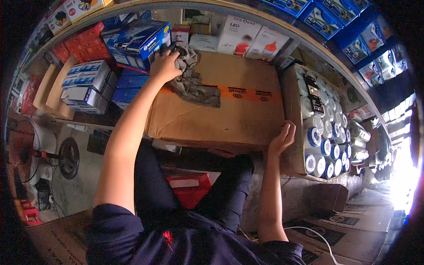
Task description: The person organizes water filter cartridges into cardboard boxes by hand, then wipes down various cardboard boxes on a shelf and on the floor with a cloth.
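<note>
A crumpled grey cloth (194, 84) lies over the left part of a large brown cardboard box (229, 119) with an orange printed tape across its top. My left hand (166, 67) is closed on the upper end of the cloth, close to a blue carton (140, 42). At the front right corner of the cardboard box, my right hand (282, 139) has its fingers curled round the edge. Part of that grip is hidden from view.
To the right stands an open carton (292, 110) packed with several round white and blue-rimmed items. Small blue-white boxes (88, 84) are stacked at left. White LED boxes (240, 35) line the back. A fan (33, 152) stands lower left; a red stool (190, 187) shows between my legs.
</note>
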`<action>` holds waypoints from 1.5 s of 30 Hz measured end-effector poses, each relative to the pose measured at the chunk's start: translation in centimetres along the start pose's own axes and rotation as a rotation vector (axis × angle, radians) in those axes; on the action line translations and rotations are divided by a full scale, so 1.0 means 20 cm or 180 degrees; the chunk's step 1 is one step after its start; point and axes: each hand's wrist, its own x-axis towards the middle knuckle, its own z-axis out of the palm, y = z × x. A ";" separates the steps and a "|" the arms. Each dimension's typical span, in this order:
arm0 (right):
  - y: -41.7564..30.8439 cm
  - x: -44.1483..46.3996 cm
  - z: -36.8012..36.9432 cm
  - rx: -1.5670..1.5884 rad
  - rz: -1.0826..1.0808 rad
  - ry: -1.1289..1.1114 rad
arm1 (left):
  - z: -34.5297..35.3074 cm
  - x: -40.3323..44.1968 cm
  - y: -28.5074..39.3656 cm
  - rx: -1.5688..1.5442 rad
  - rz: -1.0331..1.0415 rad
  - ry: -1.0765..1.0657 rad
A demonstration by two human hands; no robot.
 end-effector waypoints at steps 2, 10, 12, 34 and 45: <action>-0.03 -0.01 0.00 0.0163 0.0189 -0.0187 | -0.02 -0.05 -0.02 -0.0011 0.0022 0.0028; -0.04 0.00 0.01 0.0136 0.0189 -0.0080 | -0.16 -0.41 -0.05 -0.0209 0.0324 0.0169; -0.03 0.00 0.01 0.0210 0.0069 -0.0025 | -0.20 -0.53 -0.02 -0.0094 0.0258 0.0113; -0.38 -0.14 0.05 -0.0280 -0.0069 -0.2074 | 0.14 -0.64 0.90 -0.2168 0.1513 -0.0408; -0.53 -0.18 0.19 -0.2198 -0.0435 -0.2489 | 0.07 -0.60 -0.07 -0.0080 -0.0246 0.0011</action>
